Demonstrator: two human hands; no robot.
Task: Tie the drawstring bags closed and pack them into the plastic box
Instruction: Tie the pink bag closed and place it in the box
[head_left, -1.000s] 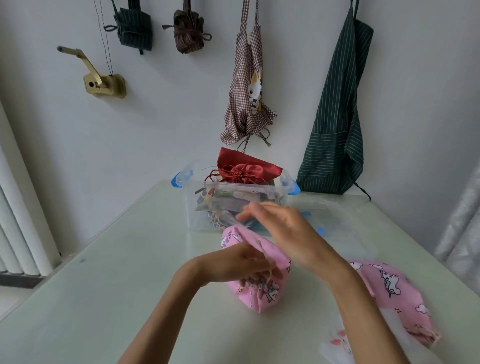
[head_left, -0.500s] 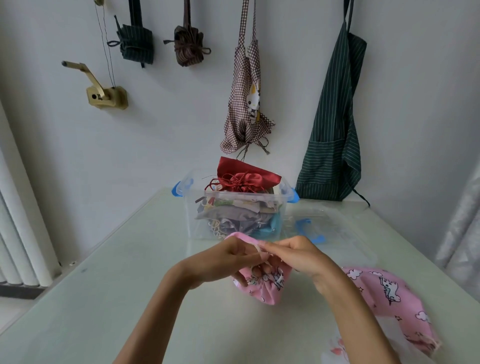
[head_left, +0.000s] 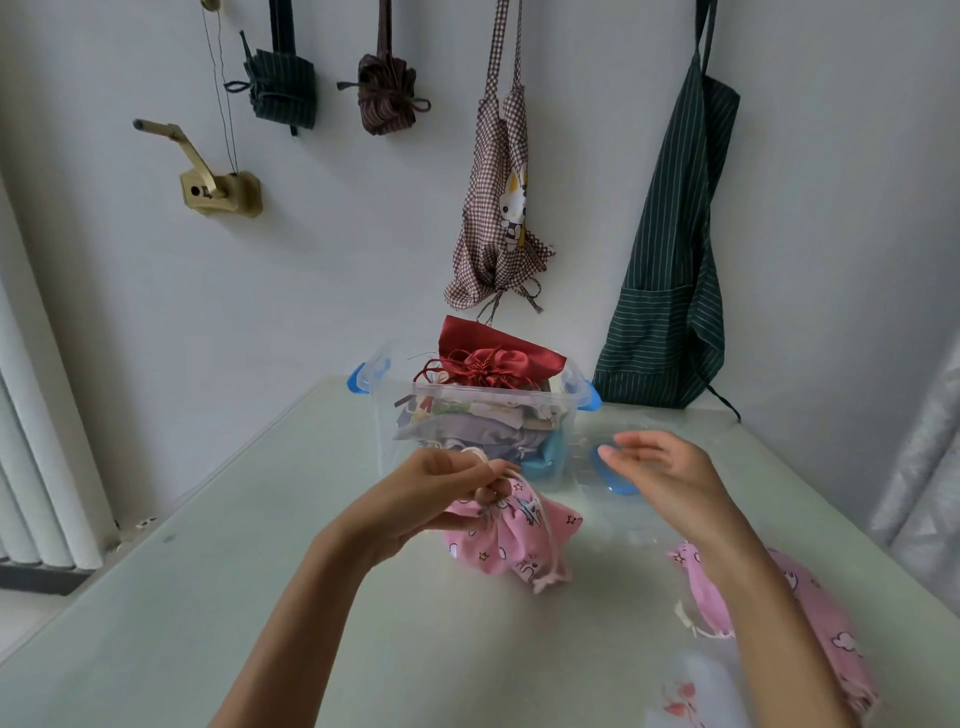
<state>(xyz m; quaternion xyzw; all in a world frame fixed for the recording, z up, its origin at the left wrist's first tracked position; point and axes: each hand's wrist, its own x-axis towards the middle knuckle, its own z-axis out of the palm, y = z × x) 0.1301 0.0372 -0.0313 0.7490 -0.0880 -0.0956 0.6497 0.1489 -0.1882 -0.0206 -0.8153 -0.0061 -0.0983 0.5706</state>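
A small pink drawstring bag (head_left: 511, 540) with cartoon prints hangs just above the table, its neck gathered. My left hand (head_left: 441, 493) is shut on that neck and its cream cord. My right hand (head_left: 660, 475) is to the right of the bag, apart from it, fingers spread and holding nothing. Behind the hands stands the clear plastic box (head_left: 488, 410) with blue latches, filled with several folded bags. A tied red satin bag (head_left: 493, 361) lies on top. A second pink bag (head_left: 810, 618) lies flat at the right, partly behind my right forearm.
The box's clear lid (head_left: 649, 467) lies on the table right of the box. A white printed bag (head_left: 696, 691) lies near the front right edge. Aprons and small tied bags hang on the wall behind. A radiator (head_left: 31, 467) stands to the left.
My right hand has let go of the cord and moved right, away from the bag. My left hand keeps the gathered neck and has lifted the bag slightly.
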